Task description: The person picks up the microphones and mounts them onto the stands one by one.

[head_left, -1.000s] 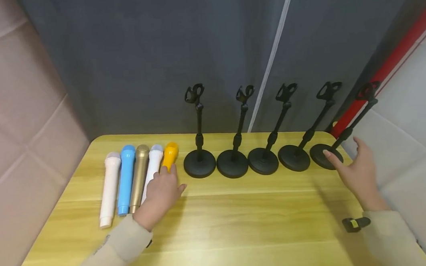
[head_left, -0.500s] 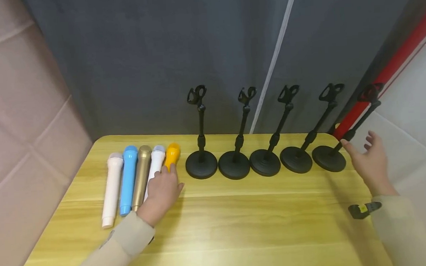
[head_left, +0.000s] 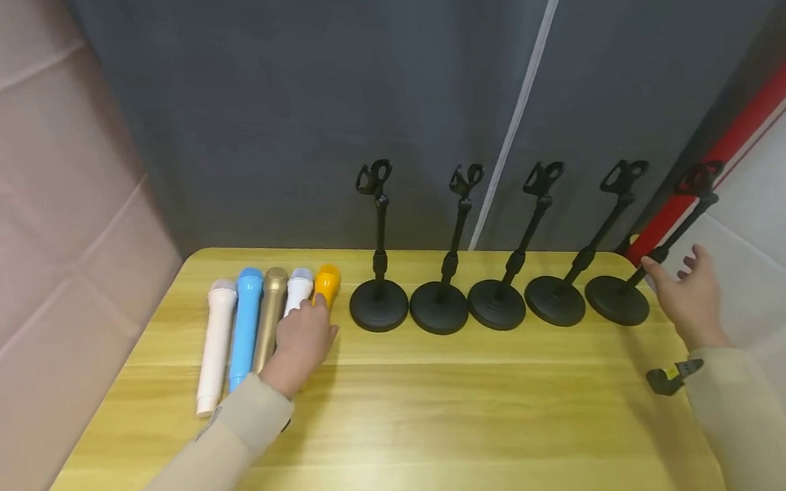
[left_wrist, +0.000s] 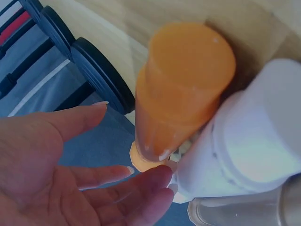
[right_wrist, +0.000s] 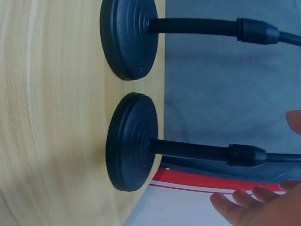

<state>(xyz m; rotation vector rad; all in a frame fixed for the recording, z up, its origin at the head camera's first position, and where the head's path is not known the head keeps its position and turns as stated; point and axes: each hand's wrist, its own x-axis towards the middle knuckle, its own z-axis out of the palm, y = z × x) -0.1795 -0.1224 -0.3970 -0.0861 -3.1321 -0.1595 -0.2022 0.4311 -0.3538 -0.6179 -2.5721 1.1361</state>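
Observation:
My left hand (head_left: 306, 334) reaches over the orange microphone (head_left: 327, 281). In the left wrist view its thumb stands apart, and its fingertips are at the gap between the orange microphone (left_wrist: 183, 89) and the white microphone (left_wrist: 235, 146). On the right, my right hand (head_left: 692, 300) is beside the pole of the rightmost black microphone stand (head_left: 617, 300). Thumb and fingers are spread on either side of that pole in the right wrist view, where the stand's base (right_wrist: 134, 143) rests on the table. Whether the thumb touches the pole I cannot tell.
Left of the white one lie a gold microphone (head_left: 272, 304), a blue microphone (head_left: 245, 327) and a pale pink microphone (head_left: 216, 344). Several black stands form a row along the wooden table's (head_left: 442, 421) back, the leftmost stand (head_left: 379, 305) nearest the microphones. A grey curtain (head_left: 293, 117) hangs behind.
The right hand has moved from the rightmost stand's base up beside its pole. My left hand has stayed near the orange microphone, its fingers slightly lower. The view has shifted a little.

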